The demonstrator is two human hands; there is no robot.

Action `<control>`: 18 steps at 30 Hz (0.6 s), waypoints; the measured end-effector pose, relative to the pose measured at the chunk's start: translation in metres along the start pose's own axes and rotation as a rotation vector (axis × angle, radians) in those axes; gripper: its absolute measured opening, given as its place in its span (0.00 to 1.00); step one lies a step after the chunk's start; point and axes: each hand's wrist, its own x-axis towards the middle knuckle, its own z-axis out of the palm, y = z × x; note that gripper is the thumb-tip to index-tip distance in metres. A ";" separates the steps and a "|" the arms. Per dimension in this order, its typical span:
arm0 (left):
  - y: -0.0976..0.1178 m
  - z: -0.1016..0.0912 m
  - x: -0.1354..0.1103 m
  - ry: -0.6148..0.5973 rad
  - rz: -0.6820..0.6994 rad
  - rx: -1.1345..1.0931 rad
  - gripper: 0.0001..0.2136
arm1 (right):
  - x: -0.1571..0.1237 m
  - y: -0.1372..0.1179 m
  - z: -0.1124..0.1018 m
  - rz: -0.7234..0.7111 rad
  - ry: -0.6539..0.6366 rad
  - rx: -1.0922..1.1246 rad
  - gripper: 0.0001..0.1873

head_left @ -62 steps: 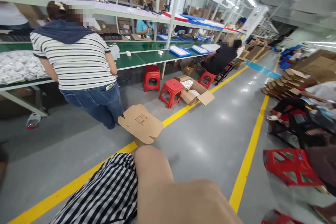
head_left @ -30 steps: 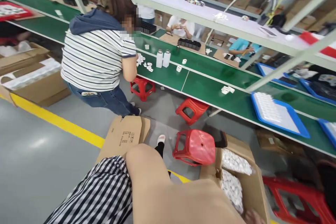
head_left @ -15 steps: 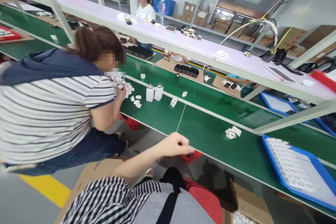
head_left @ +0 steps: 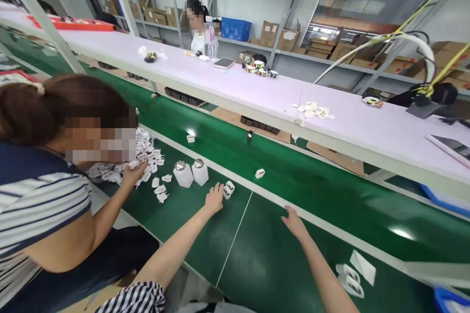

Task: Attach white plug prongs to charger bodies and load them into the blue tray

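Now, head view only. Left hand [head_left: 215, 199] out over green belt [head_left: 279, 264], fingers slightly spread, tips just beside white plug pair [head_left: 228, 189], not pinching it. Right hand [head_left: 292, 220] flat on belt further right, fingers extended and close together, holding nothing. Two white bottles [head_left: 191, 172] just left of the pair. Judged: reach stage, no grip yet. Calls next for fingers closing round the pair, clear of the bottles.

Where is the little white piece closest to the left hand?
In the head view the white piece lies on the green belt, left of centre. It is just past the left hand, to the right of the two white bottles.
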 end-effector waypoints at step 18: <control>0.060 0.135 -0.028 -0.510 0.221 0.014 0.24 | 0.036 0.058 0.054 -0.099 -0.081 0.034 0.16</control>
